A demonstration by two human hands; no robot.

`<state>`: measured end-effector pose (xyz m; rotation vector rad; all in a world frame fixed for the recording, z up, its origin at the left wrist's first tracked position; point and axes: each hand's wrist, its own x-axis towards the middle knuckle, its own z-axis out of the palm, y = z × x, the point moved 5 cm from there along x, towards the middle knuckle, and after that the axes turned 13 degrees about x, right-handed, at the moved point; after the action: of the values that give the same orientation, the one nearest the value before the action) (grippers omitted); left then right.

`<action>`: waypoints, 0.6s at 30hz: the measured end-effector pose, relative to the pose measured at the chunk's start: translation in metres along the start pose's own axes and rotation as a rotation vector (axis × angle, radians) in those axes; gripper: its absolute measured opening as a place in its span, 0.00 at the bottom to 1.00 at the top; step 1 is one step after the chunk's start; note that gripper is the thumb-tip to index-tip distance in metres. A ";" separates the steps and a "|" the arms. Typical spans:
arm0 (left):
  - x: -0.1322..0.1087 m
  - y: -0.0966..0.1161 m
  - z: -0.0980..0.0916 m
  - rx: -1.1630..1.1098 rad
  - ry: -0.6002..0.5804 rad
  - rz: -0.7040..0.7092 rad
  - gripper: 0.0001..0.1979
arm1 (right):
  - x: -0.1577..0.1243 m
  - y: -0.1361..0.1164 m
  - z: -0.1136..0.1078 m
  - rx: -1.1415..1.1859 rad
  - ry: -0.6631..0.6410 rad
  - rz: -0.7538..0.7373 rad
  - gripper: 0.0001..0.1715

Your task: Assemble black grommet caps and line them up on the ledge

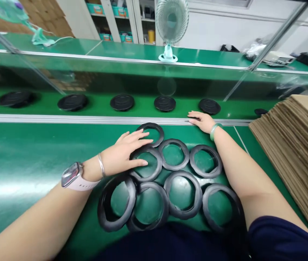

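"What's nearest the hands?"

"Eight black rubber rings (173,154) lying flat on a green conveyor belt (29,203); they sit in a close cluster, one ring, then three, then four toward the person; several touch or overlap."

"And the left hand (123,152)?"

"Open, palm down, fingers spread; its fingers (140,136) rest across the top ring and the one below it; nothing is pinched or closed on."

"The right hand (202,121)?"

"Also open and flat; it rests on the belt's aluminium rail (88,119), just beyond the rings and not touching them; a jade bangle (215,131) circles that wrist, while a smartwatch (71,174) and a silver bangle (101,165) sit on the left."

"What lies beyond?"

"Past the rail, a row of round black discs (122,102) sits on a second green belt; a stack of cardboard sheets (292,152) stands to the right of the rings; farther off, behind a glass panel (132,69), a desk fan (171,25) stands on a green shelf, with storage shelving (115,18) behind it."
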<state>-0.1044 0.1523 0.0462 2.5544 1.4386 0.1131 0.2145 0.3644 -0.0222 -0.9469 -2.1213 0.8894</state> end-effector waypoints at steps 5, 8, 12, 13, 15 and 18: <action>-0.024 0.023 -0.027 -0.131 -0.178 0.087 0.24 | -0.002 -0.001 -0.003 0.028 -0.002 -0.006 0.25; -0.034 0.034 -0.031 -0.157 -0.264 0.078 0.20 | -0.002 -0.001 -0.003 0.037 -0.010 0.004 0.24; -0.041 0.040 -0.031 -0.062 -0.255 -0.010 0.21 | -0.001 -0.001 -0.003 0.040 -0.009 0.016 0.22; -0.043 0.043 -0.029 -0.034 -0.282 -0.032 0.22 | -0.001 -0.001 -0.003 0.046 -0.003 0.019 0.21; -0.048 0.049 -0.025 0.023 -0.327 -0.079 0.24 | 0.000 -0.002 -0.002 0.067 0.019 0.029 0.19; -0.056 0.057 -0.015 0.128 -0.305 -0.129 0.26 | 0.000 -0.007 -0.001 0.072 0.048 0.038 0.17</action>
<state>-0.0883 0.0782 0.0749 2.4311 1.5228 -0.3823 0.2128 0.3617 -0.0164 -0.9652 -2.0233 0.9470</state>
